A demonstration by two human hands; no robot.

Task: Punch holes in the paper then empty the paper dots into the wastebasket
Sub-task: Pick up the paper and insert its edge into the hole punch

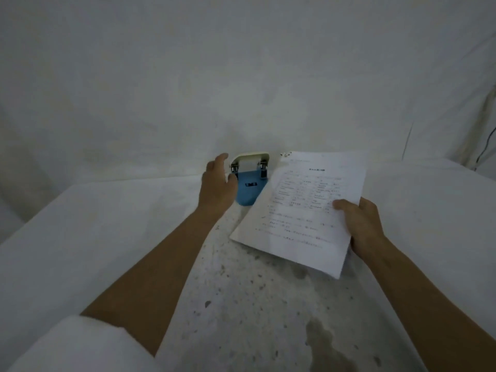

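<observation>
A blue hole punch (248,189) with a cream lever stands at the far middle of the white-covered table. My left hand (217,183) lies against its left side, fingers spread, touching but not clearly gripping it. A printed paper sheet (303,210) is held tilted just right of the punch, its left edge overlapping the blue base. My right hand (359,224) pinches the sheet at its right edge, thumb on top. No wastebasket is in view.
The white cloth (107,237) on the table is speckled with dark spots and a stain near the front (319,336). A white draped backdrop (241,76) rises right behind the punch. A dark cable (485,149) hangs at the far right.
</observation>
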